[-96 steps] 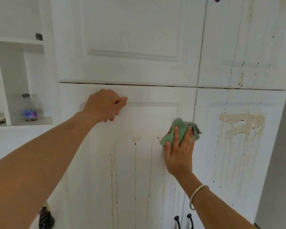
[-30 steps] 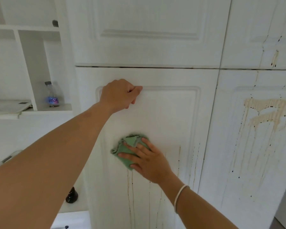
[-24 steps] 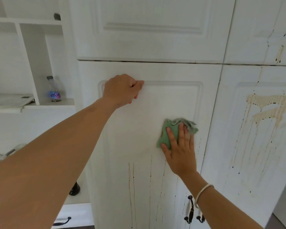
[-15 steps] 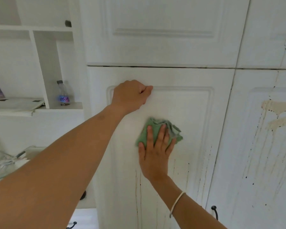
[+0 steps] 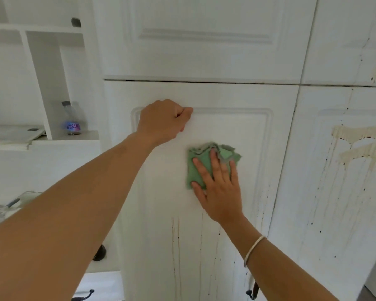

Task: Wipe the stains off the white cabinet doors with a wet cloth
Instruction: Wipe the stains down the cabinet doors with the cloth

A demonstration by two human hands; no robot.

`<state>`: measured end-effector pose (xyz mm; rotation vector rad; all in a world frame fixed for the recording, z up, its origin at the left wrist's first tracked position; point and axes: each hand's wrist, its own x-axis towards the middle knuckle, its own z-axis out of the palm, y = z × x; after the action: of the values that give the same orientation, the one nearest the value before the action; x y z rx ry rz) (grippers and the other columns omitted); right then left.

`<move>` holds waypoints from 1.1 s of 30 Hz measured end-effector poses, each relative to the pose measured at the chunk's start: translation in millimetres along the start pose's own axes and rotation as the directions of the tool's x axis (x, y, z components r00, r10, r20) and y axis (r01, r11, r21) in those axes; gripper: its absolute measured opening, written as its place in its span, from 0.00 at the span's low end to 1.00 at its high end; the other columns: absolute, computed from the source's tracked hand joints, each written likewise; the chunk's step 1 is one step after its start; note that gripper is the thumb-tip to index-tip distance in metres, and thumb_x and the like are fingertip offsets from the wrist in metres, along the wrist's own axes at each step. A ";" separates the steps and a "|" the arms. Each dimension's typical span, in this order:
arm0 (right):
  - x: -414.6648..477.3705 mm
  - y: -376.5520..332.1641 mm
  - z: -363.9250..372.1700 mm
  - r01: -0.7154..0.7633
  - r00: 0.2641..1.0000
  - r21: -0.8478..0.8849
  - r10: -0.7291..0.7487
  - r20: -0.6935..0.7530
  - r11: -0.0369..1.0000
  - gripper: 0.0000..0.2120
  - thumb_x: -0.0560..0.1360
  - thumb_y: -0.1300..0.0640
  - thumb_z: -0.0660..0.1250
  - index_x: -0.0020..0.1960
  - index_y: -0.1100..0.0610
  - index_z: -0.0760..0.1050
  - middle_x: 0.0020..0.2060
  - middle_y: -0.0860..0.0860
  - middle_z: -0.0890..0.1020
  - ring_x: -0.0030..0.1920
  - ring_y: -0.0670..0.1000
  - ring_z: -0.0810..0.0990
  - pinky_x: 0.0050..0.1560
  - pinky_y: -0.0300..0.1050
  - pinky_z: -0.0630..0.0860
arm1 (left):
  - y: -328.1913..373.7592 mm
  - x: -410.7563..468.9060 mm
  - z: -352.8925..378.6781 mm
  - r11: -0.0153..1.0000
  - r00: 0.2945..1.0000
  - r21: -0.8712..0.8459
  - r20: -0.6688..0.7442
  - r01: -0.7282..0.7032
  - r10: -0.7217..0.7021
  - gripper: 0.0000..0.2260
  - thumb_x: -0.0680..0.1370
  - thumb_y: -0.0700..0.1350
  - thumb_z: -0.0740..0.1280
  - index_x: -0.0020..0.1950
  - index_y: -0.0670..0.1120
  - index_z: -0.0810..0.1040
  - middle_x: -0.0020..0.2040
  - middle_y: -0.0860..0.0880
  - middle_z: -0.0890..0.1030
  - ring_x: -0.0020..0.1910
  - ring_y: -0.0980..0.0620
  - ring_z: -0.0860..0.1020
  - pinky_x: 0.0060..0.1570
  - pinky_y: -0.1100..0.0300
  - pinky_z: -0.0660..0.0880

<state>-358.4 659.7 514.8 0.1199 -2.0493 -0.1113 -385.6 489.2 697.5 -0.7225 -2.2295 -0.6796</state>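
Observation:
My right hand [image 5: 218,187] lies flat with spread fingers on a green cloth [image 5: 197,166], pressing it against the raised panel of the lower left cabinet door [image 5: 243,131]. My left hand [image 5: 164,121] is a closed fist braced on the same door near the panel's top left corner, with nothing in it. Thin brown drip lines [image 5: 175,242] run down the door below the cloth. The lower right door [image 5: 326,213] carries a wide beige smear [image 5: 360,144] with dark specks and runs.
Upper cabinet doors [image 5: 204,40] are above, the right one streaked. Open white shelves on the left hold a small plastic bottle [image 5: 71,120] and flat papers [image 5: 13,133]. Dark door handles [image 5: 253,292] show at the bottom edge, and a dark knob [image 5: 100,253] sits lower left.
My right hand has swept the cloth back and forth across the door panel, last moving it right and slightly down. The upper drips are gone. My left fist stayed braced on the door.

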 end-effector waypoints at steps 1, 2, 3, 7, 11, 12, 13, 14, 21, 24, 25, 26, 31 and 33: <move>-0.8 -0.7 1.7 -0.092 0.996 0.002 0.092 -0.019 0.996 0.29 0.80 0.40 0.53 0.78 0.46 0.52 0.77 0.56 0.51 0.77 0.57 0.55 0.77 0.57 0.48 | -0.5 -0.6 -0.3 1.000 1.000 0.007 0.000 -0.009 0.009 0.24 0.81 0.56 0.57 0.28 0.49 0.75 0.23 0.54 0.75 0.26 0.55 0.76 0.37 0.60 0.71; -0.4 -5.9 3.2 -0.200 0.979 0.013 0.201 -0.035 0.980 0.29 0.81 0.41 0.51 0.79 0.48 0.50 0.77 0.58 0.50 0.77 0.58 0.54 0.77 0.59 0.49 | 0.9 -0.7 0.3 1.000 1.000 0.014 -0.002 -0.022 0.022 0.24 0.81 0.56 0.57 0.28 0.48 0.75 0.23 0.54 0.74 0.27 0.54 0.76 0.39 0.58 0.72; 1.4 -19.6 6.5 -0.323 0.945 0.045 0.325 -0.046 0.945 0.29 0.81 0.42 0.50 0.79 0.49 0.48 0.77 0.60 0.49 0.77 0.60 0.52 0.76 0.61 0.49 | -0.1 -1.2 0.2 0.999 1.000 0.020 -0.005 -0.031 0.031 0.24 0.81 0.55 0.57 0.28 0.49 0.75 0.23 0.55 0.74 0.27 0.54 0.76 0.40 0.58 0.74; 6.9 -80.8 20.7 -0.492 0.863 0.146 0.503 -0.053 0.858 0.31 0.81 0.45 0.50 0.79 0.52 0.45 0.77 0.64 0.51 0.77 0.63 0.48 0.75 0.63 0.44 | 2.1 2.8 -1.0 0.997 0.998 0.038 -0.002 -0.064 0.064 0.24 0.81 0.55 0.58 0.28 0.48 0.76 0.21 0.56 0.71 0.25 0.57 0.73 0.41 0.57 0.75; -22.4 -98.3 36.9 -0.034 0.999 0.058 0.033 0.021 0.998 0.29 0.80 0.43 0.55 0.78 0.46 0.51 0.77 0.57 0.55 0.75 0.58 0.58 0.76 0.60 0.42 | 0.9 3.7 -1.3 0.995 0.997 0.060 0.004 -0.081 0.081 0.24 0.81 0.55 0.58 0.31 0.45 0.80 0.21 0.56 0.71 0.24 0.57 0.72 0.40 0.57 0.75; -26.6 -92.9 39.1 0.072 0.997 0.045 -0.073 0.027 0.996 0.29 0.79 0.43 0.56 0.78 0.45 0.53 0.77 0.54 0.55 0.75 0.56 0.60 0.76 0.59 0.43 | 0.7 3.4 -0.9 0.993 0.996 0.071 -0.002 -0.092 0.093 0.24 0.81 0.55 0.58 0.31 0.45 0.80 0.21 0.55 0.71 0.25 0.56 0.73 0.40 0.56 0.75; -30.1 -84.9 40.6 0.182 0.982 0.027 -0.182 0.038 0.983 0.28 0.79 0.43 0.57 0.78 0.44 0.55 0.77 0.52 0.56 0.74 0.54 0.62 0.77 0.59 0.45 | 0.1 2.2 -0.4 0.991 0.995 0.083 -0.012 -0.101 0.103 0.24 0.81 0.55 0.57 0.32 0.44 0.80 0.22 0.54 0.72 0.26 0.55 0.73 0.40 0.54 0.75; -31.3 -74.0 40.7 0.297 0.954 -0.002 -0.297 0.053 0.955 0.28 0.79 0.43 0.57 0.77 0.43 0.56 0.77 0.50 0.56 0.74 0.53 0.62 0.77 0.58 0.47 | -0.2 1.8 0.2 0.990 0.993 0.093 -0.027 -0.109 0.112 0.25 0.81 0.55 0.57 0.33 0.42 0.80 0.24 0.52 0.75 0.27 0.52 0.75 0.41 0.52 0.76; -34.4 10.9 25.1 0.503 0.862 -0.074 -0.495 0.108 0.861 0.26 0.79 0.42 0.58 0.76 0.41 0.59 0.76 0.47 0.61 0.73 0.51 0.64 0.76 0.54 0.54 | -1.4 -0.3 2.1 0.983 0.989 0.137 -0.066 -0.124 0.134 0.25 0.82 0.55 0.56 0.34 0.40 0.80 0.30 0.45 0.80 0.30 0.46 0.78 0.38 0.49 0.76; -45.1 45.2 11.2 0.350 0.934 -0.114 -0.338 0.111 0.930 0.28 0.78 0.40 0.58 0.76 0.42 0.56 0.76 0.50 0.60 0.70 0.53 0.66 0.76 0.56 0.52 | -1.5 0.0 4.7 0.982 0.989 0.147 -0.069 -0.121 0.132 0.25 0.82 0.55 0.56 0.34 0.40 0.79 0.31 0.44 0.80 0.30 0.45 0.78 0.35 0.51 0.75; -45.2 53.8 7.1 0.288 0.955 -0.111 -0.277 0.105 0.951 0.28 0.78 0.39 0.56 0.76 0.42 0.55 0.76 0.51 0.59 0.69 0.54 0.66 0.76 0.57 0.51 | -2.5 -0.2 5.1 0.982 0.989 0.152 -0.071 -0.116 0.128 0.25 0.82 0.55 0.56 0.34 0.40 0.78 0.31 0.44 0.80 0.30 0.45 0.77 0.35 0.51 0.74; -43.7 62.8 2.9 0.233 0.970 -0.111 -0.223 0.097 0.966 0.28 0.78 0.39 0.55 0.76 0.43 0.55 0.76 0.53 0.59 0.70 0.55 0.66 0.76 0.57 0.52 | -2.8 0.0 5.4 0.982 0.990 0.154 -0.074 -0.110 0.123 0.25 0.82 0.55 0.56 0.34 0.40 0.78 0.31 0.44 0.80 0.30 0.45 0.77 0.35 0.51 0.75; -28.3 103.3 -13.1 -0.142 0.989 -0.098 0.145 0.028 0.985 0.30 0.80 0.39 0.46 0.79 0.48 0.47 0.77 0.58 0.49 0.77 0.59 0.50 0.77 0.58 0.47 | -1.9 0.4 5.4 0.980 0.988 0.162 -0.086 -0.115 0.130 0.25 0.82 0.55 0.56 0.34 0.39 0.77 0.31 0.42 0.80 0.31 0.44 0.77 0.37 0.49 0.74; -27.8 100.6 -10.3 -0.365 0.931 -0.037 0.365 -0.020 0.930 0.31 0.81 0.42 0.46 0.79 0.53 0.46 0.77 0.61 0.46 0.78 0.61 0.45 0.77 0.59 0.47 | -1.4 0.7 5.9 0.978 0.987 0.173 -0.094 -0.116 0.134 0.25 0.82 0.55 0.56 0.34 0.39 0.78 0.31 0.42 0.80 0.31 0.44 0.78 0.37 0.50 0.74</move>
<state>-340.3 762.8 508.3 -0.2864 -2.0199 0.0808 -389.6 492.2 694.0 -0.7185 -2.0954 -0.4521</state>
